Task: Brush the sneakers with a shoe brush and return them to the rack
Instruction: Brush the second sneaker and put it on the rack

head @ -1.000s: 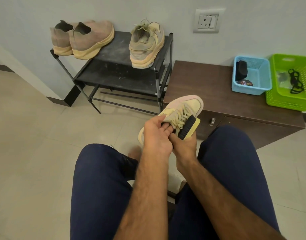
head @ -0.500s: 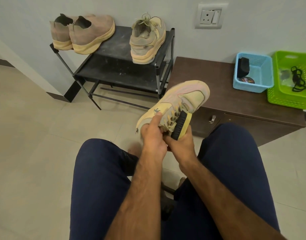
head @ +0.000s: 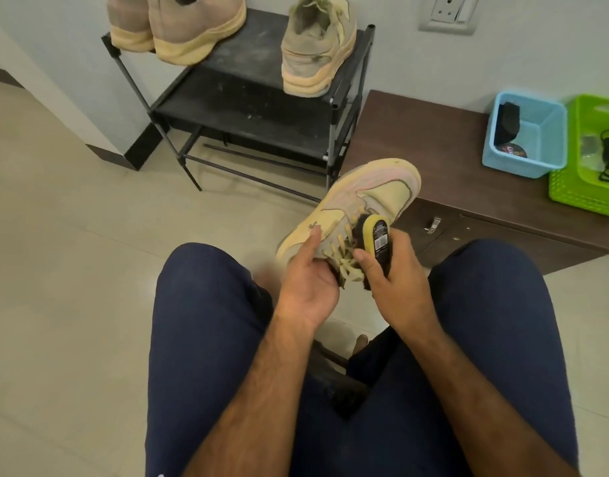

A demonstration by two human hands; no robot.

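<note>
A pale yellow and pink sneaker (head: pixel 372 197) is held in the air above my knees, toe pointing up and to the right. My left hand (head: pixel 308 280) grips it at the heel and collar, thumb lying along its side. My right hand (head: pixel 394 273) grips a yellow-backed shoe brush (head: pixel 375 235), whose dark bristles press on the laces and tongue. Its matching sneaker (head: pixel 316 46) stands on the top shelf of the black shoe rack (head: pixel 261 101). A pinkish pair (head: pixel 179 25) sits at the left of that shelf.
A low brown cabinet (head: pixel 444 160) stands right of the rack. On it are a blue basket (head: pixel 527 132) with a black brush and a tin, and a green basket (head: pixel 592 156) with black cord. A wall socket (head: pixel 449 12) is above. Tiled floor lies to the left.
The brush has turned so its yellow back faces me and has slid onto the laces. My left hand has shifted its hold, thumb now along the sneaker's side. The camera has tilted down.
</note>
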